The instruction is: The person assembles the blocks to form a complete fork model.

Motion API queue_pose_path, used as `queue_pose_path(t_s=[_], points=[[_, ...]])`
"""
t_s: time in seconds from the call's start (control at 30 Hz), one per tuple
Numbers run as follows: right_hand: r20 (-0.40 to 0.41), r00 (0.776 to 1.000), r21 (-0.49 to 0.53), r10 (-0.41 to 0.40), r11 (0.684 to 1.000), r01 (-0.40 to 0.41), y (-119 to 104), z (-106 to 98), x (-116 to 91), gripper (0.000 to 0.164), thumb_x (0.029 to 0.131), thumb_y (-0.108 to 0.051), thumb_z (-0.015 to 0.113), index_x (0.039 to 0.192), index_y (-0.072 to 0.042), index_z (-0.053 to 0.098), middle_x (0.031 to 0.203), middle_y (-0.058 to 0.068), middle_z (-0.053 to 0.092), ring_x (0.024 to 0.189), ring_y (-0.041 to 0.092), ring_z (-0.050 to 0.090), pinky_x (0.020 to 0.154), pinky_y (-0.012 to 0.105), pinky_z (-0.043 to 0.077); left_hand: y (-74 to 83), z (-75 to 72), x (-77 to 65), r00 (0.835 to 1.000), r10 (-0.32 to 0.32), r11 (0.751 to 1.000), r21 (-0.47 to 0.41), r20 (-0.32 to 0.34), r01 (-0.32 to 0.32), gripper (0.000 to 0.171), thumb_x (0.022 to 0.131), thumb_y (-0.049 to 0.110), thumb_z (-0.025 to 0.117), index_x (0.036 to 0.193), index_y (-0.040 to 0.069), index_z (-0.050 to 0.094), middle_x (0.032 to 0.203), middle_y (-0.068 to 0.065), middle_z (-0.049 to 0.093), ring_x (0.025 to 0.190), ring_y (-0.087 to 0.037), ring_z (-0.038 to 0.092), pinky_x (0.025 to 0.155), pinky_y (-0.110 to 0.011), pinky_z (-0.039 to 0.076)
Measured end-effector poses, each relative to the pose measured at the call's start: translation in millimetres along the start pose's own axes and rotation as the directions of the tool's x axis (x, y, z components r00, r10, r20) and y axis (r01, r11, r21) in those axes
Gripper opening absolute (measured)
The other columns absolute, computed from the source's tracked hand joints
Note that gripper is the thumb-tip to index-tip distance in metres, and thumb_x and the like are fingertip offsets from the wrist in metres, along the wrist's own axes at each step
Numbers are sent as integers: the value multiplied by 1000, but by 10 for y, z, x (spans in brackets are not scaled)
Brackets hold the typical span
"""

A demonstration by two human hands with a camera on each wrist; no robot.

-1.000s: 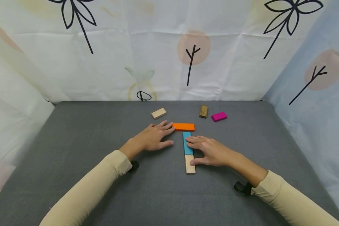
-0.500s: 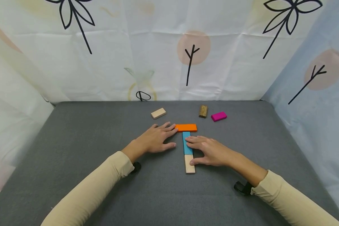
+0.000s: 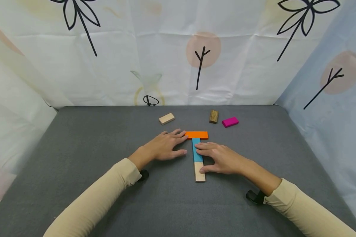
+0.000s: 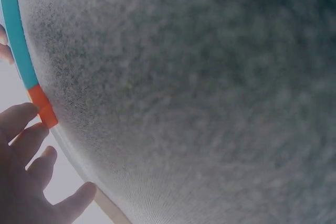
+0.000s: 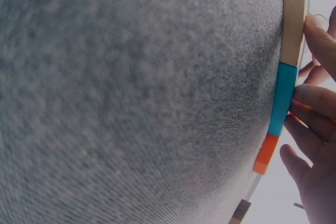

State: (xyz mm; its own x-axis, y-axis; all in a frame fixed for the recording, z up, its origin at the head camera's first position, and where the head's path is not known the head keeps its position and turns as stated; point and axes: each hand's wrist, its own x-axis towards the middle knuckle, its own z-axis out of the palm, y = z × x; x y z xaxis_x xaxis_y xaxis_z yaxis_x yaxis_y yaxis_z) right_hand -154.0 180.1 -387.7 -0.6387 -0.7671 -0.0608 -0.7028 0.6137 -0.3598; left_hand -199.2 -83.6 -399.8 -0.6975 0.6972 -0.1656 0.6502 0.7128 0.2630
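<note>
An orange block (image 3: 198, 135) lies crosswise at the far end of a blue block (image 3: 197, 154), the two meeting like the top of a T. Below the blue one, end to end with it, is a natural wood block (image 3: 199, 177). My left hand (image 3: 166, 145) has its fingers spread, fingertips at the orange block's left end. With fingers stretched out, my right hand (image 3: 222, 158) rests its fingertips on the blue block and its thumb on the natural wood block. In the right wrist view the orange block (image 5: 266, 154) sits against the blue block (image 5: 282, 100).
Farther back on the grey table (image 3: 106, 131) lie a second natural wood block (image 3: 167, 118), a dark brown block (image 3: 213, 117) and a magenta block (image 3: 230, 122). White patterned cloth (image 3: 166, 49) hangs behind the table and along its sides.
My left hand has pushed the orange block a little to the right and toward me, until it meets the blue block's far end. My right hand has stayed in place.
</note>
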Motion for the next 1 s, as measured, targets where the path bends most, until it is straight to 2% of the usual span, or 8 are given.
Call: queue_pose_path(t_s=[0.33, 0.67, 1.0], points=[[-4, 1000, -1, 8, 1000, -8, -7, -2, -8, 73, 89, -50, 70, 142, -3, 54, 154, 10, 43, 141, 35, 40, 109, 56, 37, -10, -10, 4, 1000, 0, 1000, 9, 2, 0, 68, 102, 56, 44, 158, 18, 31, 163, -2, 25, 151, -25, 20, 115, -56, 26], [-17, 1000, 0, 10, 1000, -10, -8, 1, -6, 73, 89, -51, 71, 142, -3, 55, 153, 10, 45, 141, 32, 41, 109, 54, 37, -39, -20, 19, 999, 2, 1000, 11, 37, -2, 67, 103, 54, 44, 158, 19, 30, 163, -1, 24, 151, -24, 18, 116, -55, 25], [-29, 1000, -20, -4, 1000, 4, -10, -12, 0, 77, 88, -52, 72, 144, -3, 53, 154, 12, 43, 141, 33, 40, 111, 54, 35, -42, -25, 11, 999, 6, 1000, 4, 34, -6, 68, 103, 57, 40, 158, 19, 30, 164, -1, 23, 151, -24, 18, 116, -55, 25]])
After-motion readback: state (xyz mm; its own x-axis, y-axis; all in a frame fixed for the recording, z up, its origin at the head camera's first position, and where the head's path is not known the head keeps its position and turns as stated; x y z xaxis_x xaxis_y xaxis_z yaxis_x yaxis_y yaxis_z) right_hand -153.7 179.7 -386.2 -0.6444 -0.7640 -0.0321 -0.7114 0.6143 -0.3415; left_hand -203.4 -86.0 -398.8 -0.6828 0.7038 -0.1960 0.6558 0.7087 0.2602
